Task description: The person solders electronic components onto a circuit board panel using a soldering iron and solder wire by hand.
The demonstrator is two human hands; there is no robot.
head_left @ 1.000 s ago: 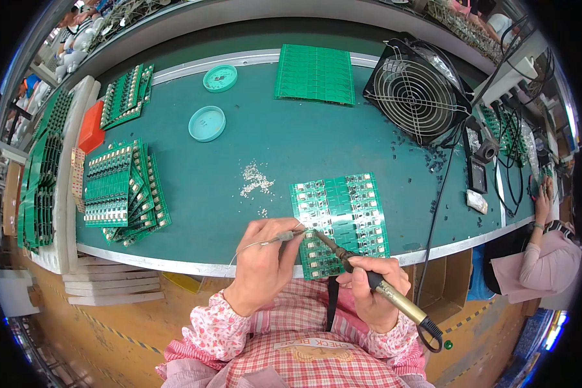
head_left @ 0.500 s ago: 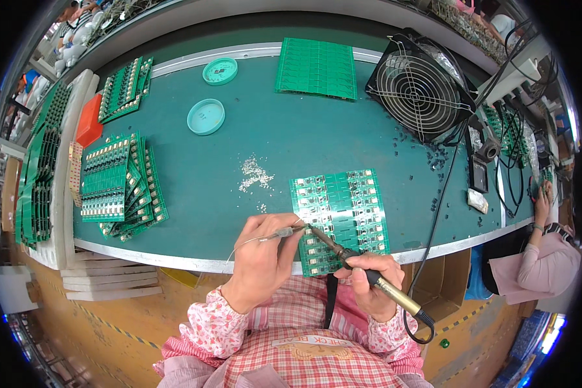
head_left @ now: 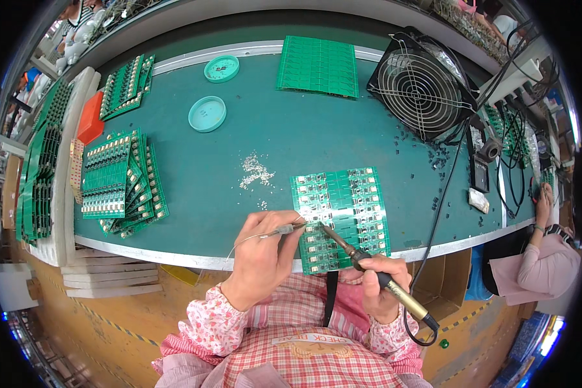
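Note:
A green circuit board panel (head_left: 340, 223) with rows of small parts lies at the table's front edge. My left hand (head_left: 265, 255) is closed at its left side, pinching a thin solder wire (head_left: 238, 241) and a slim grey pointed tool (head_left: 277, 231), whose exact kind I cannot make out. Their ends reach over the panel's left rows. My right hand (head_left: 383, 284) is wrapped round a soldering iron (head_left: 399, 294) with a black and gold handle. The iron's tip points up and left to the same rows, close to the left fingertips; whether it touches is too small to tell.
Loose tiny pale parts (head_left: 255, 173) lie beyond the panel, below two turquoise lids (head_left: 207, 114). Stacked boards (head_left: 110, 181) stand left, another board stack (head_left: 317, 66) at the back. A black fan (head_left: 420, 87) and iron cable (head_left: 443, 200) occupy the right. A co-worker (head_left: 537, 258) sits far right.
The iron's tip and my right hand have shifted slightly right across the panel, opening a small distance from the left fingertips. My left hand has barely moved and keeps its grip.

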